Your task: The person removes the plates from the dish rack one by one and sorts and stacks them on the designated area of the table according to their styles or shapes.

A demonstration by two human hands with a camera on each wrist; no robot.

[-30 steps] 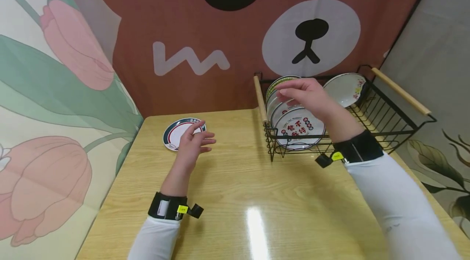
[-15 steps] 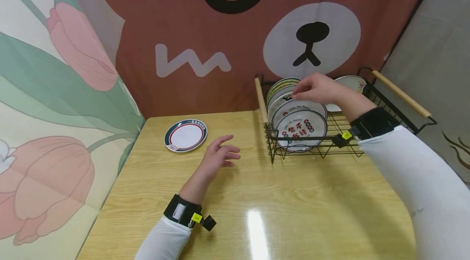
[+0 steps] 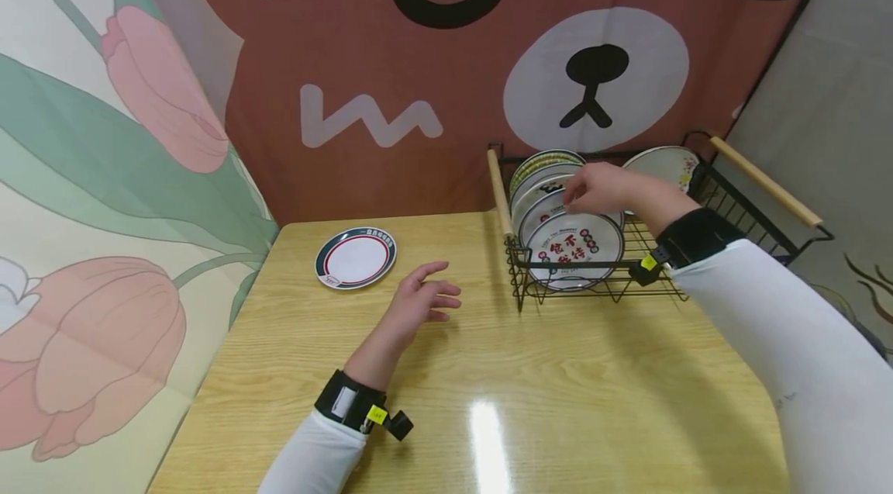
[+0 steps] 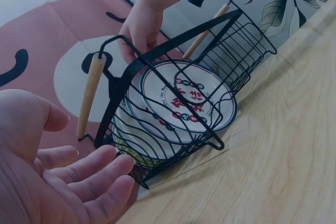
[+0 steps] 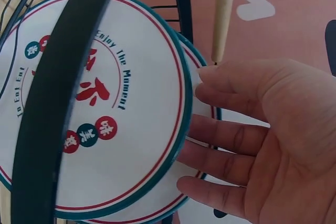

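Plates (image 3: 575, 251), frame right.
Our right hand (image 3: 601, 188) (straight-fingered, no pinch visible) is by their rims, left hand (image 3: 418, 300) loose; we should touch lightly.

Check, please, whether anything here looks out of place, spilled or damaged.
One thing stands out mildly: a single plate lies flat on the table, left of the wire rack in the head view, while the other dishes stand tilted inside the rack. I see no spill or breakage, though some of those are partly hidden.
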